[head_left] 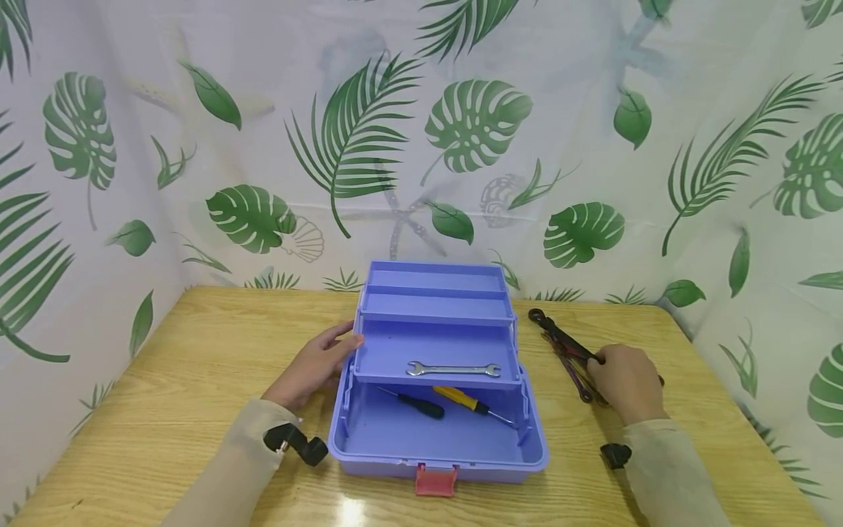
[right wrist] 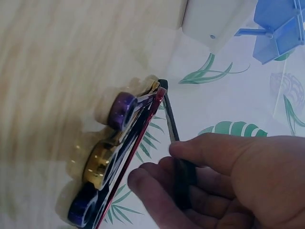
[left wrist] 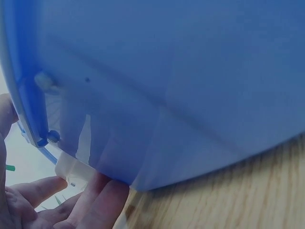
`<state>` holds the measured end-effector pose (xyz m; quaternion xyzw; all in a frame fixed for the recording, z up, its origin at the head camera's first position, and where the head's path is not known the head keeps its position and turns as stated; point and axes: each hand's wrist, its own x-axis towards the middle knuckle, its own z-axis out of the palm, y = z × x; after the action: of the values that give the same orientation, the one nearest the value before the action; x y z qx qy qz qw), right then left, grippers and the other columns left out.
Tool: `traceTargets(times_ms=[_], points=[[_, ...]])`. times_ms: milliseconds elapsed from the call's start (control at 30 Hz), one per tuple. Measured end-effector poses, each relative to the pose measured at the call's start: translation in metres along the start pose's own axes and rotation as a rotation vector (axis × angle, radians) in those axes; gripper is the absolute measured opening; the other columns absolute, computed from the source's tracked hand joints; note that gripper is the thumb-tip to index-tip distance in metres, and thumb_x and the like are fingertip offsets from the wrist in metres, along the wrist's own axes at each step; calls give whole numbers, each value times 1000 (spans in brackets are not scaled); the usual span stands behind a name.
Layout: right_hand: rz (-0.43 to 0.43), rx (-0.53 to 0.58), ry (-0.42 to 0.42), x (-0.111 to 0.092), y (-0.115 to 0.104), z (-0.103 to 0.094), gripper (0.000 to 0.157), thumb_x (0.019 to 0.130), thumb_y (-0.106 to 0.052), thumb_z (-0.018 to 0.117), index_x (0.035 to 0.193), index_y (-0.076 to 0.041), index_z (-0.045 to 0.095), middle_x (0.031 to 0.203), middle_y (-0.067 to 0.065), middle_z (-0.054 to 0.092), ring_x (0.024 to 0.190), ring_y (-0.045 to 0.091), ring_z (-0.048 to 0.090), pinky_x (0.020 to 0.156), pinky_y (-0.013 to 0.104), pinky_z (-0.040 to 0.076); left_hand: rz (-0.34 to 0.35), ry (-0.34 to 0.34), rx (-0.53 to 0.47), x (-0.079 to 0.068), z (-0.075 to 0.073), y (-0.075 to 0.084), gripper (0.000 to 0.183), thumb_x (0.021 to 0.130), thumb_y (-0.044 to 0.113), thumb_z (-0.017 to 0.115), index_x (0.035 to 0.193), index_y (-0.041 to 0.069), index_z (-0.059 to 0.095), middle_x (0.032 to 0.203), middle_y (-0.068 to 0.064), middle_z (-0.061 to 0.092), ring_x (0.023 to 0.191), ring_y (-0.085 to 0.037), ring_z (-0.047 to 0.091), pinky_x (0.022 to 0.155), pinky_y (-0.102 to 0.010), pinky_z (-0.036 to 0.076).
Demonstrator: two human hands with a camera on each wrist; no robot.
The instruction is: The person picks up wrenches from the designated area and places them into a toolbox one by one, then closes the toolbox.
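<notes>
A blue-purple toolbox (head_left: 375, 462) stands open on the table with its tiers raised. My left hand (head_left: 319, 366) rests against its left side, thumb at the tray's edge; in the left wrist view the fingers (left wrist: 107, 202) touch the lower side wall. A silver open-end wrench (head_left: 454, 369) lies in the lower tier. Below it, a black-handled screwdriver (head_left: 421, 405) and a yellow-handled screwdriver (head_left: 461, 399) are in the box. To the right, my right hand (head_left: 626, 384) grips a slim dark tool (right wrist: 183, 183), its kind unclear. Several coloured ring-ended wrenches (right wrist: 100, 164) lie beside that hand.
A wooden table (head_left: 197, 366) carries everything. Behind it hangs a white leaf-print cloth (head_left: 395, 146), which also runs along both sides. The box's red latch (head_left: 435, 481) hangs at the front. Each sleeve bears a small black wrist mount (head_left: 296, 443).
</notes>
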<state>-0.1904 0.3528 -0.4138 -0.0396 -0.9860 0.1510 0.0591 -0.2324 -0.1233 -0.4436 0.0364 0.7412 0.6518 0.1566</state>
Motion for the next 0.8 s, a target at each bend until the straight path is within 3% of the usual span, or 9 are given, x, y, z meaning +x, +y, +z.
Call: traceTargets(times_ms=[233,500,800], points=[[-21,32,108,2,-2,3,29,101,-14,59,77,-3,72,66,8,65,55,22,52,49,34,39,5,-6,-7,-1,0,0,76,99,52,65,160,16,37,136,-24,61,102,-29,73,82,-47,63],[-113,42,340,5,-7,5,19,99,-11,65,96,3,77,67,11,68,51,20,51,47,33,39,3,-4,0,-1,0,0,76,99,53,65,160,17,38,138,-24,60,106,-31,72,85,-47,63],[-253,78,553,5,-16,5,13,95,-6,71,100,5,78,77,19,72,51,20,53,46,32,38,7,-7,-9,-2,-1,-1,76,99,53,66,160,18,38,138,-23,59,108,-31,72,86,-47,62]])
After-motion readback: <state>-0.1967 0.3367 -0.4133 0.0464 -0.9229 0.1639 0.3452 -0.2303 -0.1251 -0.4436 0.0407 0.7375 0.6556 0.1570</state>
